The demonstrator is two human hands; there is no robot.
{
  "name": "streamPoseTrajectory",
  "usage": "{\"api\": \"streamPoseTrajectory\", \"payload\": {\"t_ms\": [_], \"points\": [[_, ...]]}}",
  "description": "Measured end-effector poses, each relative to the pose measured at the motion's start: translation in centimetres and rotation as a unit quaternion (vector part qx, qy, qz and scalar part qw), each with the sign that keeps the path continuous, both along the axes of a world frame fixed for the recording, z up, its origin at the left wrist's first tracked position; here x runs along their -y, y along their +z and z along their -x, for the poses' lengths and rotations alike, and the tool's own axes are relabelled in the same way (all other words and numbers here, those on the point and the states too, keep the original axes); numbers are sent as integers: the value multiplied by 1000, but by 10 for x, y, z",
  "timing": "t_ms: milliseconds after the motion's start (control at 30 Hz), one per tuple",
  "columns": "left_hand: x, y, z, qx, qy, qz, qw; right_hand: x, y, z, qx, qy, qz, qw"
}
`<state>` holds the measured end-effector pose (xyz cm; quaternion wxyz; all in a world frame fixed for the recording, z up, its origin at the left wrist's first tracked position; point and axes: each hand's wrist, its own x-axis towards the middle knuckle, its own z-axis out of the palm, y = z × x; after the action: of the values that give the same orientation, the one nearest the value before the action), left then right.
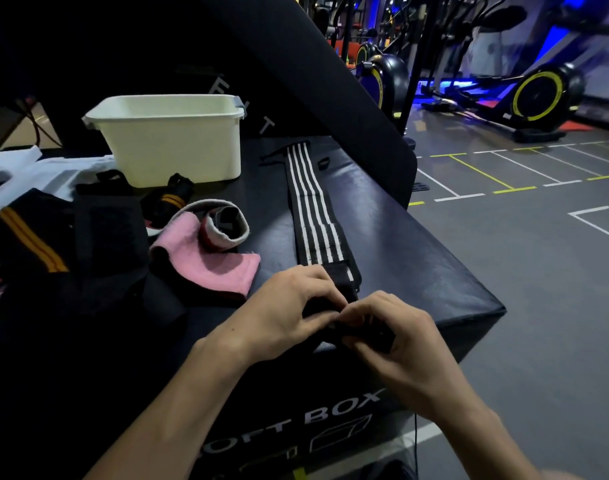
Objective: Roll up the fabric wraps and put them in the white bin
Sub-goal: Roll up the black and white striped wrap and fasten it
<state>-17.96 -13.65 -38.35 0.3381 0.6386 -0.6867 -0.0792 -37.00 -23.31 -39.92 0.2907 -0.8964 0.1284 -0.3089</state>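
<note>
A long black wrap with white stripes [315, 209] lies stretched out on the black soft box [417, 258], running away from me. My left hand [289, 306] and my right hand [396, 341] both pinch its near black end, which is folded over at the box's front edge. The white bin [171, 147] stands at the back left of the box. A pink and grey wrap [206, 247] lies loosely curled to the left of the striped one. A black wrap with orange stripes [36, 244] lies at the far left.
A small black and orange bundle [171, 199] sits in front of the bin. White cloth [26, 171] lies at the back left. A slanted black pad [296, 64] rises behind the box. Exercise bikes [538, 95] stand on the grey gym floor [538, 254] to the right.
</note>
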Motion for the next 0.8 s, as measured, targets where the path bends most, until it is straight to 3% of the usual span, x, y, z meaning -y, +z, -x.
{"api": "streamPoseTrajectory", "payload": {"t_ms": [200, 333, 500, 800], "points": [[1, 2, -2, -30, -6, -13, 999, -4, -2, 3, -14, -42, 71, 996], [1, 1, -4, -49, -4, -18, 999, -10, -9, -6, 46, -45, 186, 980], [-4, 10, 0, -106, 44, 32, 993, -1, -3, -3, 108, -77, 116, 984], [-10, 18, 9, -133, 38, 25, 990, 1, 0, -3, 133, -99, 125, 978]]}}
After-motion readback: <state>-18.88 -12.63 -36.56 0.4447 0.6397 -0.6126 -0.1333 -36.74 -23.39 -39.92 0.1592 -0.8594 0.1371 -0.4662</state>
